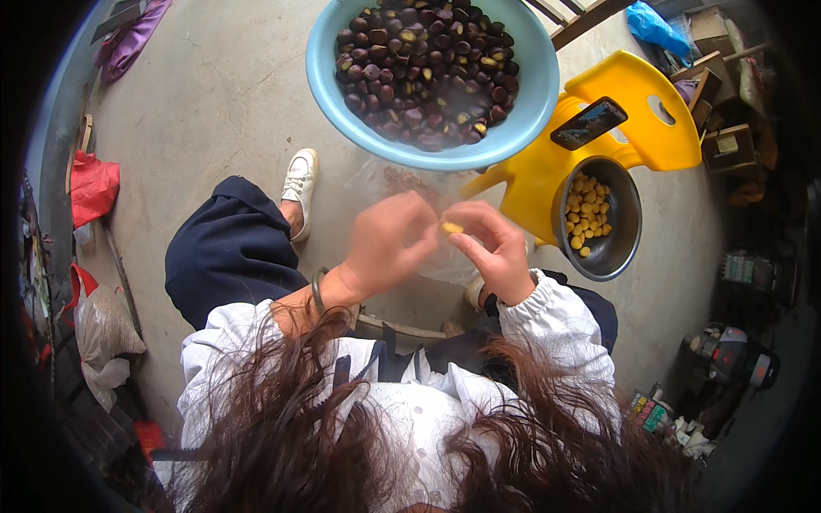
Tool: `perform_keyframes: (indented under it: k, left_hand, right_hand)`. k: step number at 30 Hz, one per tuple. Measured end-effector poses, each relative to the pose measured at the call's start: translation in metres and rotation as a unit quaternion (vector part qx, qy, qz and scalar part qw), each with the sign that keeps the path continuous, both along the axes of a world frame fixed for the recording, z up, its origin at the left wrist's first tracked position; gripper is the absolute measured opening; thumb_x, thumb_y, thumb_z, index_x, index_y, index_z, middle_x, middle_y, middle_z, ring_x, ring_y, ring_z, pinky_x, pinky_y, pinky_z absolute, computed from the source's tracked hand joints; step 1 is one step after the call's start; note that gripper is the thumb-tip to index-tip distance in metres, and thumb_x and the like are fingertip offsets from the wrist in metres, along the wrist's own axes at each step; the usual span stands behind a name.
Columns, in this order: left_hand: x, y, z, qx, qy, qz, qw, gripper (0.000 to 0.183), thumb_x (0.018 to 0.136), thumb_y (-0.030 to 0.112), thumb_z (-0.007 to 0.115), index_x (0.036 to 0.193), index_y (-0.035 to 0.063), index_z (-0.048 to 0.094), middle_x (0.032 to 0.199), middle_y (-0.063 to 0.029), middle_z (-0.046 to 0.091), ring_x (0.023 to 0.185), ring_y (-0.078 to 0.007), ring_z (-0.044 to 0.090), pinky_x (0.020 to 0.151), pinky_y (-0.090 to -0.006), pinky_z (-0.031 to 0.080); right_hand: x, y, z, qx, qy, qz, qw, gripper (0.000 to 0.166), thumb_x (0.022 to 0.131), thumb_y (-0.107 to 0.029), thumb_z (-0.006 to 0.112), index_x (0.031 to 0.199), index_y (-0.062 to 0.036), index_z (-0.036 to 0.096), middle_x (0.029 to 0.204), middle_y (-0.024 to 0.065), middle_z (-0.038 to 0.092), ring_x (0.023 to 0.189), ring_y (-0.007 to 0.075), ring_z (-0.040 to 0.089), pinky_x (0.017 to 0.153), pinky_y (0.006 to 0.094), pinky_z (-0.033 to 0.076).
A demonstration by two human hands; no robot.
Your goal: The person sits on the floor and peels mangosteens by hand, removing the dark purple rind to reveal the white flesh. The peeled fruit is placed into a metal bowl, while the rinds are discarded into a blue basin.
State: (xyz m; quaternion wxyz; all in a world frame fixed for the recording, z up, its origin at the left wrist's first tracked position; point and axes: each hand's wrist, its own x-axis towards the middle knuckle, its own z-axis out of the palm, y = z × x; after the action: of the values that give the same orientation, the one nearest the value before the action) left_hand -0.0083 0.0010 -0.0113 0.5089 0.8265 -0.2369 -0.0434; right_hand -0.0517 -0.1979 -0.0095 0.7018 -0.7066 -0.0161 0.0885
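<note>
My right hand (490, 250) pinches a peeled yellow chestnut kernel (452, 227) between thumb and fingers. Close beside it, my left hand (392, 240) is curled and blurred; whether it grips anything cannot be made out. A clear plastic bag (372, 183) with reddish-brown bits of shell lies below and beyond both hands. Farther ahead, a light blue plastic basin (324, 96) is heaped with dark brown chestnuts (417, 77), some showing yellow flesh. To the right, a metal bowl (614, 247) contains several peeled kernels (587, 208).
A yellow plastic chair (641, 96) stands on the right beside the bowl, with a smartphone (589, 123) on it. Wooden boxes (728, 147) and a blue bag (657, 29) lie farther right. Along the left wall are a red bag (94, 188) and a filled plastic sack (106, 327).
</note>
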Motion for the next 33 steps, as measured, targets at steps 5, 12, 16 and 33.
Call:
perform_keyframes:
  k: [5,12,16,33]
  left_hand:
    - [-0.003,-0.001,-0.013,-0.116,0.178,0.023,0.977,0.006,0.087,0.004,0.065,0.087,0.0019,0.06,0.083,-0.0012,0.064,0.076,-0.0087,0.061,0.065,-0.0229,0.048]
    - [-0.002,0.001,-0.017,-0.105,0.219,0.05,0.969,0.013,0.085,0.013,0.066,0.089,0.0015,0.062,0.081,-0.012,0.065,0.075,-0.0235,0.064,0.072,-0.0347,0.05]
    - [-0.003,0.002,-0.013,-0.058,0.203,0.029,0.977,0.012,0.084,0.013,0.066,0.089,0.0027,0.062,0.085,-0.0117,0.065,0.079,-0.0272,0.065,0.072,-0.0359,0.05]
    - [-0.001,0.003,-0.008,-0.098,0.18,-0.04,0.978,0.012,0.088,0.008,0.07,0.098,0.0026,0.07,0.092,-0.0025,0.069,0.082,-0.0113,0.065,0.063,-0.0237,0.048]
  right_hand:
    - [0.0,-0.002,-0.001,0.112,0.085,0.001,0.99,0.026,0.091,0.002,0.065,0.117,0.0039,0.063,0.118,0.0092,0.061,0.109,0.0191,0.063,0.097,0.0326,0.051]
    - [0.002,-0.004,0.003,0.244,0.176,0.001,0.954,0.027,0.092,0.001,0.065,0.119,0.0017,0.062,0.118,0.0076,0.061,0.109,0.0174,0.062,0.096,0.0314,0.051]
    - [0.002,-0.002,-0.007,0.191,0.103,-0.011,0.976,0.03,0.088,0.002,0.069,0.118,0.0017,0.061,0.114,0.0067,0.063,0.104,0.0173,0.064,0.093,0.0304,0.051]
    - [0.002,0.001,0.009,-0.192,-0.154,0.003,0.969,0.035,0.076,0.006,0.077,0.107,0.0,0.062,0.107,0.013,0.062,0.087,0.022,0.065,0.076,0.0299,0.054]
